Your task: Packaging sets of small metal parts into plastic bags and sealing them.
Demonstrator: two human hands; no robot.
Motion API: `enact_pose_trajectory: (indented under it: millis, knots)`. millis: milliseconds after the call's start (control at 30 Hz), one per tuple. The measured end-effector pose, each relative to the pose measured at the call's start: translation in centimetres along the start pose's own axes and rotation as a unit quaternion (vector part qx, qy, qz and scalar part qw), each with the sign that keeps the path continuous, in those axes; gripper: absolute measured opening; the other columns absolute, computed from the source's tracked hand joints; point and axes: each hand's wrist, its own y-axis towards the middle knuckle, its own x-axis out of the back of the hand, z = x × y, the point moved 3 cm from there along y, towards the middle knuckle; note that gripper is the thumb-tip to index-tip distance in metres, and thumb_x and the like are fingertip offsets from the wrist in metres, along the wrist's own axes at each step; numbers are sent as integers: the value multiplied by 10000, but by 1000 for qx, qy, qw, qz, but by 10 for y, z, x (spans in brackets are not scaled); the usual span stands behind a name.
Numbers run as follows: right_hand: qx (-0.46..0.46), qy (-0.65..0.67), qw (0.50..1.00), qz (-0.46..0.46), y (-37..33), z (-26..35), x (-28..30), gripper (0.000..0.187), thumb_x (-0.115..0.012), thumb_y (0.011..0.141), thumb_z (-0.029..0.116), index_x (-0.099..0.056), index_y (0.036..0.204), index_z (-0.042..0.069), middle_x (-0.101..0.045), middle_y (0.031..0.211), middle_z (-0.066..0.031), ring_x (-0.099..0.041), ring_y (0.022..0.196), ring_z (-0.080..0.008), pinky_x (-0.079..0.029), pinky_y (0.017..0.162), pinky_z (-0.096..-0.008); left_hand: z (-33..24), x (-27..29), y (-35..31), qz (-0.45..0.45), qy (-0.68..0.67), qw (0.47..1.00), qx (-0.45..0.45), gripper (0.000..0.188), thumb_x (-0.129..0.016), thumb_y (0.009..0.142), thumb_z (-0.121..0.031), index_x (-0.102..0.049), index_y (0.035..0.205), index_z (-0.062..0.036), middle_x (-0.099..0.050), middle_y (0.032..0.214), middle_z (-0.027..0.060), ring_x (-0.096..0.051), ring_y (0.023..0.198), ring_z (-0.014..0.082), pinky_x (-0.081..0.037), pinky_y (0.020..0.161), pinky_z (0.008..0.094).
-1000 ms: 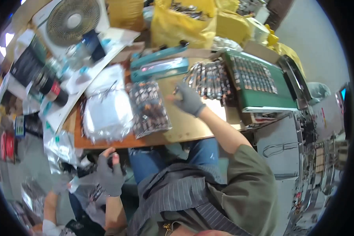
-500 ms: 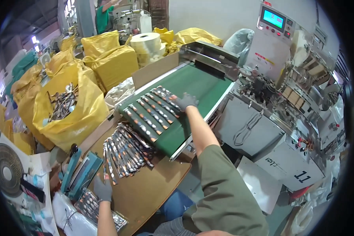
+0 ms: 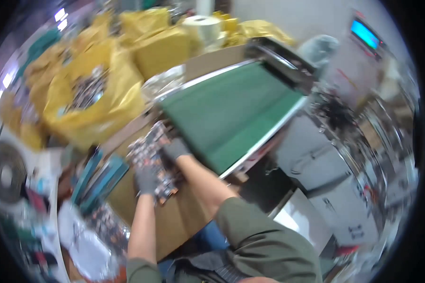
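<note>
Fingers (image 3: 146, 173) on slim packets (image 3: 147, 145) | yellow sack (image 3: 97, 121): loose packets (image 3: 90, 87) inside

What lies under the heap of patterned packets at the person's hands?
Brown tabletop shows beside the heap of patterned packets; the surface directly beneath is covered. The left hand and right hand hide part of the heap, and blur leaves contact with the table uncertain.

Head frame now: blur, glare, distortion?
Head view: blur smears left hand, right hand and the packets; head view: glare on the clear plastic bags, blown-out lights at upper left; head view: fisheye distortion toward the black rim; head view: blue screen too blurred to read.
</note>
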Motion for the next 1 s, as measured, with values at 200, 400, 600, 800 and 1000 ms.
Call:
enact_pose_trajectory:
  millis: [200,400,600,800,1000]
  knots:
    - [46,121,965,230,-34,6,-49,552,-721,675,484,-664,889,-22,-674,821,-116,-641,716,-202,-497,666,-316,-36,19,-23,-38,-556,806,201,477,-733,721,-418,-648,882,23,-637,782,74,-601,652,179,-455,575,316]
    - [54,404,871,275,-110,20,-68,464,-668,806,293,-529,1160,29,-602,997,-35,-555,916,-112,-460,784,-277,-41,92,-92,-53,-460,886,14,688,-828,637,-295,-528,1167,25,-607,1012,78,-552,885,127,-452,792,272]
    - [239,320,829,391,-190,95,-17,1058,-836,587,170,-198,1421,41,-463,1282,-118,-522,1106,-213,-452,926,-343,-83,172,-178,-9,-399,908,-127,1124,-871,537,-168,-193,1419,-11,-417,1335,125,-421,1206,202,-335,1021,319]
    - [149,328,880,308,-275,135,-13,1000,-815,571,131,-267,1403,49,-455,1265,-133,-526,1084,-252,-474,875,-360,-91,160,-220,77,-379,912,-138,739,-850,569,-173,-496,1193,5,-567,1142,100,-524,1050,166,-419,927,340]
    - [110,174,746,633,-287,127,-59,717,-715,634,332,-534,1220,-39,-590,1163,-148,-564,1059,-228,-412,938,-322,-56,130,-306,230,-690,686,20,484,-678,774,-253,-513,1169,-29,-582,1053,46,-563,998,158,-439,888,290]
